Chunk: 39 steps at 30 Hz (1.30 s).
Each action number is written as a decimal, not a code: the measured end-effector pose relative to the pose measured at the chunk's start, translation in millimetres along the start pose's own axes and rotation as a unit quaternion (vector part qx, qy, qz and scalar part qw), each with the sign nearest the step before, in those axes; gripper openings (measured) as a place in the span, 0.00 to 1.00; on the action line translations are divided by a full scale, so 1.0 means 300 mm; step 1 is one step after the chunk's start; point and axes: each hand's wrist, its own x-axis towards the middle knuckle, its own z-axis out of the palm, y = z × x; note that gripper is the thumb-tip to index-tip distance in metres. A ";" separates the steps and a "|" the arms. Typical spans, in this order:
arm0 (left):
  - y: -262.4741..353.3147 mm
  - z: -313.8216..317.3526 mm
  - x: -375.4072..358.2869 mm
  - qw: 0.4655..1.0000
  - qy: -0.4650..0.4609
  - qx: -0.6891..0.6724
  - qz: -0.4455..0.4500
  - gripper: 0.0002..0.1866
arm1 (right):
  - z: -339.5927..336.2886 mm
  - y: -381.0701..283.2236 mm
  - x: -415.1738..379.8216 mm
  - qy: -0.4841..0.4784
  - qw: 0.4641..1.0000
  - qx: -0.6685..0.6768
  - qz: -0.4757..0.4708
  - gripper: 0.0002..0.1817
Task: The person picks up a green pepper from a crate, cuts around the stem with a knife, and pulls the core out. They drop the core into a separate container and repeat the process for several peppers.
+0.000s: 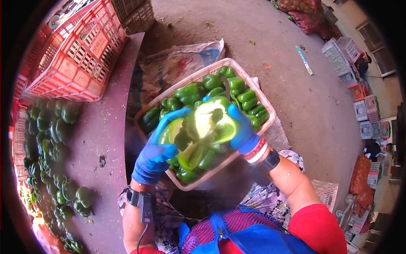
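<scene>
Both of my hands wear blue gloves above a pale crate (273, 111) of green bell peppers (186, 94). My left hand (158, 146) has its fingers curled round a broken-open pepper piece (171, 132). My right hand (243, 131) grips another opened pepper piece (226, 129), whose pale inside faces up. The two pieces lie close together; whether they are still joined is unclear. A thin dark blade-like object (226, 88) sticks up by my right hand's fingers; its lower end is hidden.
Red crates (91, 51) stand at the upper left. Many peppers (61, 186) lie on the surface at the left. A sack (177, 63) lies behind the crate. Stacked crates (338, 57), sacks (361, 178) and people are at the far right.
</scene>
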 end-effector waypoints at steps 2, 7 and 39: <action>0.009 0.005 0.003 0.999 0.009 -0.041 0.018 0.50 | -0.035 0.017 0.011 0.077 0.995 -0.009 -0.057 0.43; 0.051 -0.058 0.001 0.995 0.043 -0.076 0.054 0.49 | -0.121 -0.193 0.019 0.156 0.976 0.111 -0.106 0.48; -0.368 -0.033 0.130 0.462 0.307 0.800 -0.230 0.50 | -0.188 -0.305 -0.225 0.200 0.966 0.138 -0.088 0.33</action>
